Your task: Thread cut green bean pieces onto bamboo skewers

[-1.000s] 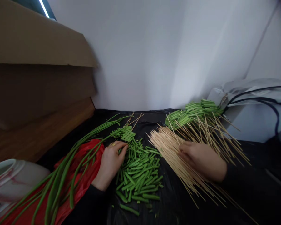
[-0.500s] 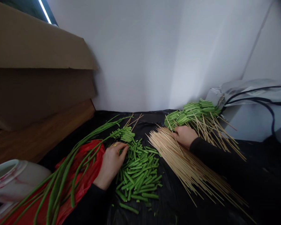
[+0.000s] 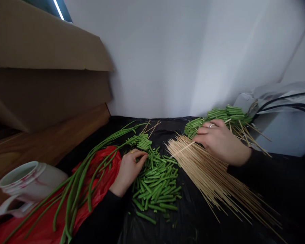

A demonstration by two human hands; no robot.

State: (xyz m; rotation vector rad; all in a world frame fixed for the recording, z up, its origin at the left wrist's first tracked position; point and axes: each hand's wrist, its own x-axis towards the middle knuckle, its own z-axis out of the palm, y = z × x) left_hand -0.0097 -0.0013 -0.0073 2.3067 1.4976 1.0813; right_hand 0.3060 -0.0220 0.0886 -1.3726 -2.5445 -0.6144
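Note:
My right hand (image 3: 222,144) pinches a bamboo skewer (image 3: 183,148) whose pale end slants down and left over a spread pile of bamboo skewers (image 3: 205,173). Behind that hand, green bean pieces threaded on skewers (image 3: 235,113) lie stacked. My left hand (image 3: 128,171) is closed, thumb against fingers, at the left edge of a heap of cut green bean pieces (image 3: 157,189); what it pinches, if anything, is hidden. Just beyond it lie a few more skewered bean rows (image 3: 143,141). Uncut long beans (image 3: 76,183) stretch over a red plastic bag (image 3: 108,173) on the left.
A white pitcher with a handle (image 3: 44,178) stands at the left. A large cardboard box (image 3: 53,51) rises behind it on a wooden surface (image 3: 91,118). Black plastic sheeting (image 3: 139,230) covers the work area. At right are a white box (image 3: 284,132) and black cables (image 3: 282,96).
My right hand has risen from the skewer pile with one skewer and turned it leftward. My left hand remains by the bean heap. The whole view has shifted slightly.

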